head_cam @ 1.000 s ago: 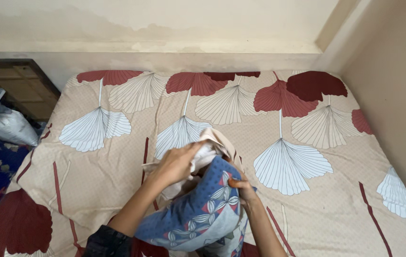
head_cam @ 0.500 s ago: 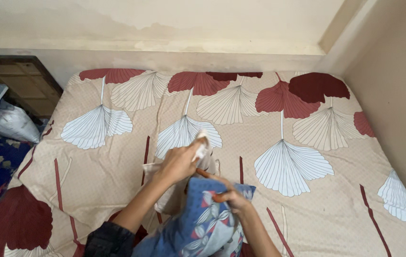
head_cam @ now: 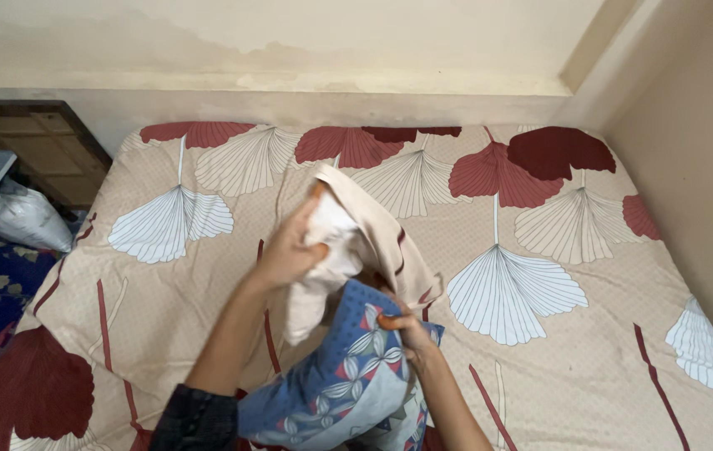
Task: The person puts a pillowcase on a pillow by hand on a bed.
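Change since earlier frame: left hand (head_cam: 294, 250) has risen with the beige pillowcase (head_cam: 377, 238), so more cloth now stands clear above the pillow; right hand has stayed at the pillow's upper edge.
Left hand: I hold it raised over the bed, fingers curled and pressed together around a bunch of white and beige cloth.
Right hand (head_cam: 407, 330): I pinch the top edge of the blue floral pillow (head_cam: 344, 380), thumb on the near face, other fingers hidden behind the fabric.
Pillowcase position: lifted above the pillow, its beige side draping down to the right as far as my right hand.
Pillow position: low in view between my forearms, tilted, its top corner under the hanging cloth.
Bed sheet (head_cam: 540, 367): beige with large red and white leaf prints, lying fairly flat beneath both hands.
Surroundings: white plastic bag (head_cam: 24, 219) on the floor left of the bed, well apart from my hands.
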